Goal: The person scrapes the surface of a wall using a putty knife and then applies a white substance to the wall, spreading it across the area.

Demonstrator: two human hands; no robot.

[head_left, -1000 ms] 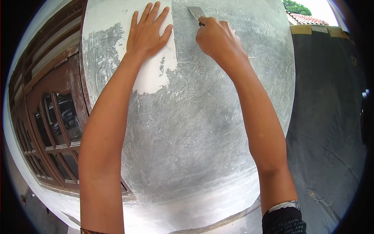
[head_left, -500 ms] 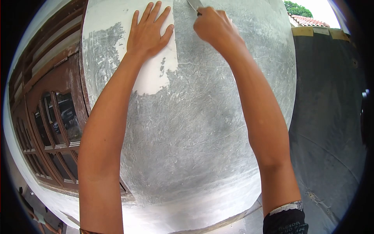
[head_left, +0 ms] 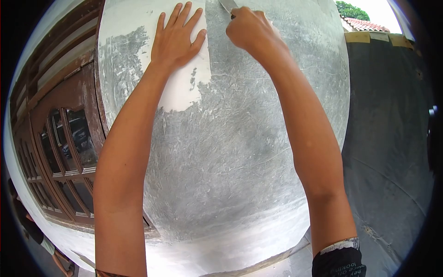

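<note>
My left hand [head_left: 177, 44] lies flat with fingers spread on a white patch [head_left: 182, 94] of the wall. Grey, scratched wall surface [head_left: 221, 152] surrounds this patch below and to the right. Up near the top edge, my right hand [head_left: 251, 28] is closed around the handle of a scraper [head_left: 228, 5]. Its metal blade slants up and left toward the wall, just right of the white patch's straight edge. The blade's far end is cut off by the top of the view, and most of the handle is hidden in my fist.
At left is a brown wooden window frame [head_left: 87, 111] with glass panes. A dark sheet [head_left: 387, 138] hangs on the right, below a tiled roof [head_left: 364, 25]. Another person [head_left: 34, 231] is at the lower left. White wall [head_left: 221, 258] runs along the bottom.
My right hand and the scraper have shifted slightly left. My left hand stays in place on the wall. The person at lower left shows more fully now.
</note>
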